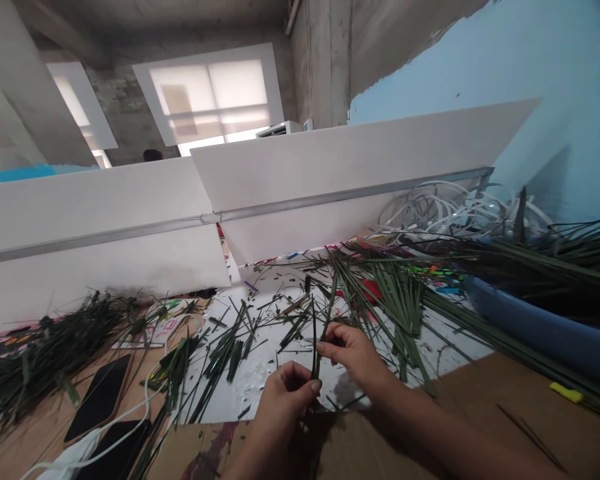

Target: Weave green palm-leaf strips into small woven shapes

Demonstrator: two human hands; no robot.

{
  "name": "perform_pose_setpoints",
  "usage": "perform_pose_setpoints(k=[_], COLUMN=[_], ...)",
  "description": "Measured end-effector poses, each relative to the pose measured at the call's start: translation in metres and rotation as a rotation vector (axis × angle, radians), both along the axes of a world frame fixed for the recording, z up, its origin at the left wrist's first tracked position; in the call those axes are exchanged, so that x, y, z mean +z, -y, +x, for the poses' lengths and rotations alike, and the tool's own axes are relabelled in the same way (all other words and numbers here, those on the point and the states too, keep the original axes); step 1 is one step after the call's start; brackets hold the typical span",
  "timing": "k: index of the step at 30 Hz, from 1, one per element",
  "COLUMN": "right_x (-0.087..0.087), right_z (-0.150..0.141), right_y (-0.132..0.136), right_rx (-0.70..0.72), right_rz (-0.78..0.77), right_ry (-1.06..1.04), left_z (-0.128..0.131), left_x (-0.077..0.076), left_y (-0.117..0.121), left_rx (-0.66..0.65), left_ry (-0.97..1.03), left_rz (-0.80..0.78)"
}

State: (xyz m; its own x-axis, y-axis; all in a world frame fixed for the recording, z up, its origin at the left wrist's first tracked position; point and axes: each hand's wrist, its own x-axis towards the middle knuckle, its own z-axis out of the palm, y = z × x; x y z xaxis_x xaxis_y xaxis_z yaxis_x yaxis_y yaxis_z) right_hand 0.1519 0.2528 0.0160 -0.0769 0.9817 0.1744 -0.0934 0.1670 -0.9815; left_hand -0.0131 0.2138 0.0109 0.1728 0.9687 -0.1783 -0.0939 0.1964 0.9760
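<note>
Between my hands stands a narrow green leaf strip [315, 327], roughly upright. My left hand [291, 393] pinches its lower end between thumb and forefinger. A little higher and to the right, my right hand [347, 350] is closed in a pinch on a second leaf strip [330, 307] that slants up beside the first. Behind them, cut leaf pieces [295, 330] lie scattered on a white sheet [260, 387]. A fan of long green leaves [395, 300] spreads just beyond my right hand.
A blue basin [540, 327] heaped with leaves sits at the right, near coiled white strips [430, 207]. Dark leaf bundles [70, 333], a phone [100, 397] and a white cable [147, 400] lie left. Cardboard [460, 413] covers the front edge; white panels [330, 167] stand behind.
</note>
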Motion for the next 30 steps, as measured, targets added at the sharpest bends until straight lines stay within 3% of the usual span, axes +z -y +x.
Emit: perform_pose_setpoints(k=[7, 18, 30], right_x=[0.001, 0.007, 0.004], right_z=[-0.008, -0.006, 0.005], right_y=[0.012, 0.014, 0.000], right_rx=[0.208, 0.026, -0.055], right_rz=[-0.050, 0.105, 0.073], right_ry=[0.038, 0.167, 0.026], left_z=[-0.005, -0.004, -0.002], left_x=[-0.007, -0.001, 0.001], left_y=[0.000, -0.004, -0.003], left_rx=[0.028, -0.045, -0.110], left_ry=[0.023, 0.046, 0.032], left_rz=[0.011, -0.015, 0.022])
